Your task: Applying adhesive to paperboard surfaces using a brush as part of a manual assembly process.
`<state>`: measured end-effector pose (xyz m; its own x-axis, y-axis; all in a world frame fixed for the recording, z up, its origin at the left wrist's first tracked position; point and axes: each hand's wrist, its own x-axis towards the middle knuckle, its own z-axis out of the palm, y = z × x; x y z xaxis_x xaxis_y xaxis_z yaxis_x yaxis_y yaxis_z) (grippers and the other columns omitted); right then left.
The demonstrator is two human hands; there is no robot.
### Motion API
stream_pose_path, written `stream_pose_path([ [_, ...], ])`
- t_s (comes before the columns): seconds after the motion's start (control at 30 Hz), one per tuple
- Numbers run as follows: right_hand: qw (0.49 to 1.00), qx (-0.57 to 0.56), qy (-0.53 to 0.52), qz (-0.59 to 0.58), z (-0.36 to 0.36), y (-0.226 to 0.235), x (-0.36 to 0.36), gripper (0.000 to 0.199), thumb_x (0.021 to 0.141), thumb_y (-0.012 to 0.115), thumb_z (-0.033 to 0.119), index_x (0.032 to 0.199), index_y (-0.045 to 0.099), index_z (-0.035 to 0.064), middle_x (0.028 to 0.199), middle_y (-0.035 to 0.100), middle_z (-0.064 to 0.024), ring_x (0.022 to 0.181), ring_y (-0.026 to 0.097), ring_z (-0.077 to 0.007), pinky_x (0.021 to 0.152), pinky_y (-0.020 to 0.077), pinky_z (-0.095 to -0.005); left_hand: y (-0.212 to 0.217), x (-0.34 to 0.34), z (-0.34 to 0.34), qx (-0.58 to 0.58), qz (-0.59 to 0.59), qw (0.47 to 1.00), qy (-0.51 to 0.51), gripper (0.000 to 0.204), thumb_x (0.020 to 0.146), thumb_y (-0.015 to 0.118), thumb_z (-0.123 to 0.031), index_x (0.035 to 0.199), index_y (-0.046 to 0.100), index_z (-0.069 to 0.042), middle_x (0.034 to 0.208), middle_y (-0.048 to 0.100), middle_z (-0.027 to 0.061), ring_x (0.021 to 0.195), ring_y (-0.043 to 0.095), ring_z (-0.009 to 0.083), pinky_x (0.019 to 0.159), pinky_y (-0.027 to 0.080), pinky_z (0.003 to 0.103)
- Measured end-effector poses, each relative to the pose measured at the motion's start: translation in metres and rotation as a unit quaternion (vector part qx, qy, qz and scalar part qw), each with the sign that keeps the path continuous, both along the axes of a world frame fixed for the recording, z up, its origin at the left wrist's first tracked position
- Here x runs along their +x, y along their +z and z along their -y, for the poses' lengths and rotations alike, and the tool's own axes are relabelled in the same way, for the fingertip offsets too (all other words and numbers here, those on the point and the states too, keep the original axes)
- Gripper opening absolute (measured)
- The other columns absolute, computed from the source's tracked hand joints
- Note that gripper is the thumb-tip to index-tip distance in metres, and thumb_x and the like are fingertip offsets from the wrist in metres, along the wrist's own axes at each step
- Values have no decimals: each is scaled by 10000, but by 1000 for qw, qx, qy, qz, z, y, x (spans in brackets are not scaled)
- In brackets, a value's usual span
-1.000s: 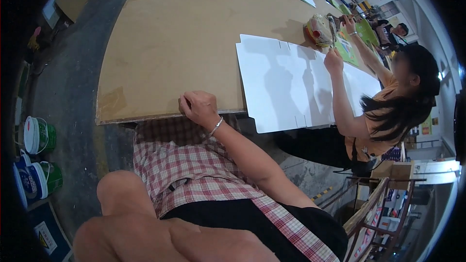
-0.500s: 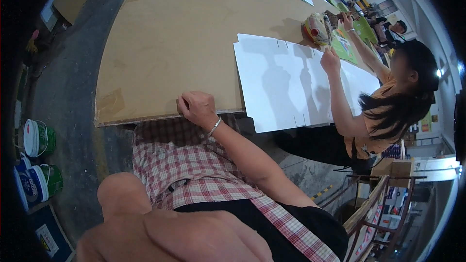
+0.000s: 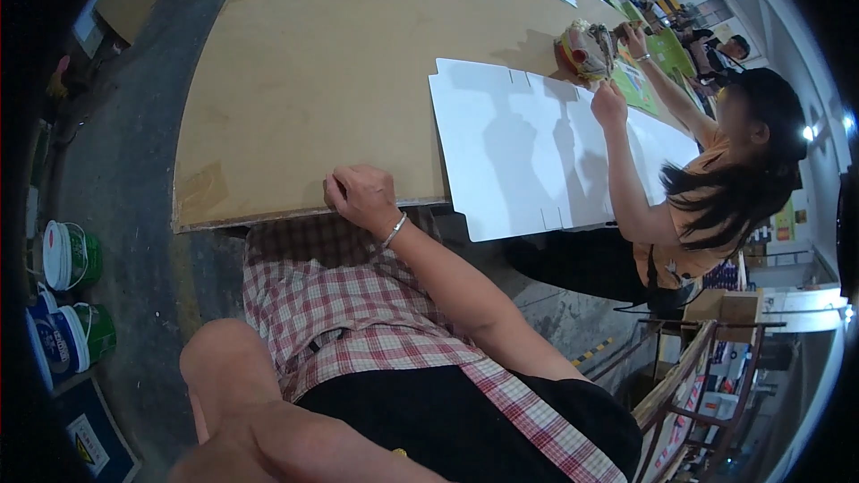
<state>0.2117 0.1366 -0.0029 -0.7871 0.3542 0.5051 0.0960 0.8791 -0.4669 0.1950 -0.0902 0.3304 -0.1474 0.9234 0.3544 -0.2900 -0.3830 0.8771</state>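
My right hand [image 3: 362, 197], a thin bracelet at its wrist, rests on the near edge of a large brown board table [image 3: 304, 80], fingers curled over the edge. The forearm reaches it from the lower right, across a red-and-white checked cloth [image 3: 331, 304] and black fabric in front of me. A bare left arm [image 3: 250, 402] bends across the bottom of the view; its hand is out of sight. Flat white cardboard sheets [image 3: 519, 152] lie on the table to the right of my hand, apart from it.
A person in an orange top [image 3: 707, 179] leans on the white sheets, handling a mottled bundle [image 3: 586, 49] beside green sheets [image 3: 637, 88]. Paint buckets [image 3: 67, 255] stand on the grey floor at left. A metal rack with boxes [image 3: 716, 340] stands at lower right.
My right hand stays on the table edge. My left arm has shifted at the bottom of the view. The other person's hands have moved slightly at the bundle.
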Motion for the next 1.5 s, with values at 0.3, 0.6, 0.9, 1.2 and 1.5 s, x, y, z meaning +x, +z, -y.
stream_pose_path([
  [0.3,1000,11,-6,-9,0,-4,-1,239,870,661,201,668,605,87,619,611,-115,557,618,-291,528,481,-410,-21,21,-8,58,45,997,-31,266,753,854,-282,873,641,-176,987,577,24,968,532,163,855,488,359],
  [0.6,999,37,-20,20,1,0,-2,291,899,658,242,658,590,93,604,597,-110,540,607,-295,493,455,-406,-31,43,-15,133,80,986,-58,370,729,867,-337,939,619,-160,1038,571,55,1028,526,208,905,470,397],
  [0.9,999,32,-10,1,1,4,-1,261,882,669,210,665,579,96,589,584,-102,529,599,-284,485,457,-400,-35,45,-21,154,71,983,-64,483,704,881,-393,1005,598,-144,1089,566,86,1088,520,254,955,453,435],
  [1.2,999,26,-14,12,2,3,-1,244,879,663,215,673,596,104,599,597,-99,550,614,-282,503,476,-399,-42,41,-30,172,54,983,-44,598,679,894,-448,1070,576,-127,1141,560,117,1148,514,300,1005,436,473],
  [1.5,1000,-23,-8,-16,-1,-9,3,175,839,668,226,720,641,101,640,629,-123,581,638,-322,543,512,-435,-119,-32,-76,160,-59,970,170,715,654,907,-504,1136,554,-111,1192,554,148,1208,508,346,1055,419,511],
])
